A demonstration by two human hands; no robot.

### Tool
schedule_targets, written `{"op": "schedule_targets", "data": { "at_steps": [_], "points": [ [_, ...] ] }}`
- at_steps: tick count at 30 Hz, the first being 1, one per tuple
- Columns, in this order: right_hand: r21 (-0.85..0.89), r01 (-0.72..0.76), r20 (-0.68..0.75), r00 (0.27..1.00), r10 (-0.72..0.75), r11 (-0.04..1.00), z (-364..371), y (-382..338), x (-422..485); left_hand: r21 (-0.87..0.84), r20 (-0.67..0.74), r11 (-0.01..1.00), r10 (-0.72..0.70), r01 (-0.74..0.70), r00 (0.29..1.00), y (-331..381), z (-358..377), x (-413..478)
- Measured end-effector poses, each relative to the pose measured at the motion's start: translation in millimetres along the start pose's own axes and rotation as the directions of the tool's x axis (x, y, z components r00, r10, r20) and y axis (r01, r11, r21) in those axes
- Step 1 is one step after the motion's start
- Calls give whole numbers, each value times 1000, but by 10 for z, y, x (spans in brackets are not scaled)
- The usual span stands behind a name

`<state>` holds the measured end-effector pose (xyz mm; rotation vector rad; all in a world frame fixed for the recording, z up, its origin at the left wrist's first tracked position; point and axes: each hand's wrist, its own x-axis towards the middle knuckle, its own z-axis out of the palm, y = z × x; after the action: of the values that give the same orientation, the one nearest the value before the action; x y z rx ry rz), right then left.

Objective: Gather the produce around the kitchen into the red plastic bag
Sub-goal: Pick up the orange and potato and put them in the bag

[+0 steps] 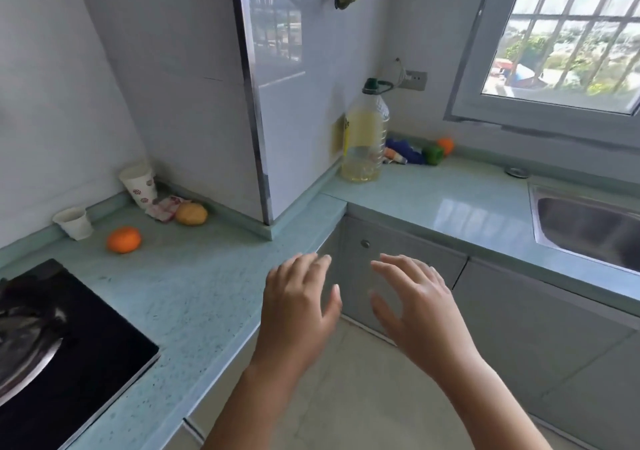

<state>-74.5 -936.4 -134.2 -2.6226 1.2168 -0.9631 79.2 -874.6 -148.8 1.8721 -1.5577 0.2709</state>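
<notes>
Pale-tiled kitchen corner, barred window (568, 34) at upper right, tiled pillar (221, 86) jutting out where two runs of the worktop (194, 293) meet. Black cooktop (69, 352) sunk into the left run near its front edge; steel sink (588, 231) sunk into the right run under the window. Large oil bottle (365, 138) standing at the back edge of the right run, close against the pillar.

Produce scattered in two clusters. Left run, back corner beside the pillar: a potato (191, 213) touching a crumpled wrapper (164, 207), and an orange (123, 239) lying apart from it toward the cooktop, near two paper cups (73, 222). Right run, back edge below the window sill: a green pepper (433, 154) just beside a second orange (446, 145), with what looks like a carrot (393, 153) half hidden among blue packaging (405, 151).

Red plastic bag not in view anywhere, so nothing bagged as far as can be judged.

Left hand (298, 307) and right hand (415, 307) both empty, fingers spread and relaxed, hovering over the floor in front of the inner corner of the worktop, touching nothing.

Very start of gathering, by the look of it. Next move: probably a reach to the nearer left cluster for the orange or potato, or first a search for the bag. Round fruit, likely to roll, so a full-palm grip advisable.
</notes>
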Motion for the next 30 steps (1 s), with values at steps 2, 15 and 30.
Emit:
{"op": "schedule_targets", "data": {
  "at_steps": [2, 15, 30],
  "points": [
    [29, 6, -11, 1000, -5, 1000, 47, 161, 253, 0, -14, 1000, -7, 7, 1000, 63, 97, 218],
    [85, 267, 144, 950, -277, 960, 1207, -266, 1471, 124, -142, 947, -278, 296, 950, -1118, 183, 649],
    [194, 368, 357, 837, -415, 909, 2958, -1482, 2539, 250, -141, 800, -528, 546, 838, -3217, 38, 779]
  ]
}}
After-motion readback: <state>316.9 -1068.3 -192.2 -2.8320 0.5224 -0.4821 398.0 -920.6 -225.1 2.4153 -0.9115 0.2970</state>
